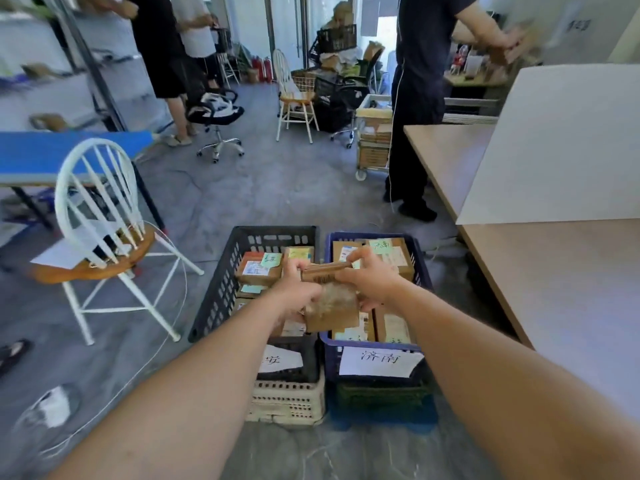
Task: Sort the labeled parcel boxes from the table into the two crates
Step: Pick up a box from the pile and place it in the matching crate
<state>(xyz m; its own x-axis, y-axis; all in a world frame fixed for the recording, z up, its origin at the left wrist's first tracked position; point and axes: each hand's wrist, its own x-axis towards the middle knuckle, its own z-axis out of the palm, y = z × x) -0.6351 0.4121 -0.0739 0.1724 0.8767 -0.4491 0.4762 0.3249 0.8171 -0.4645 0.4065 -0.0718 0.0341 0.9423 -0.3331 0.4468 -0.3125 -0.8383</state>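
Both my hands hold a small brown parcel box (330, 303) with tape on it, above the gap between the two crates. My left hand (298, 289) grips its left side and my right hand (370, 277) grips its top and right side. On the floor below stand a black crate (221, 282) on the left and a blue crate (420, 258) on the right, each holding several labeled cardboard boxes. Each crate has a white paper sign on its near wall. The table (554, 289) runs along the right.
A white chair (104, 237) with a wooden seat stands left of the black crate. A white board (561, 143) leans on the table. A person in dark clothes (419, 98) stands beyond the table corner; others, an office chair and a cart stand further back.
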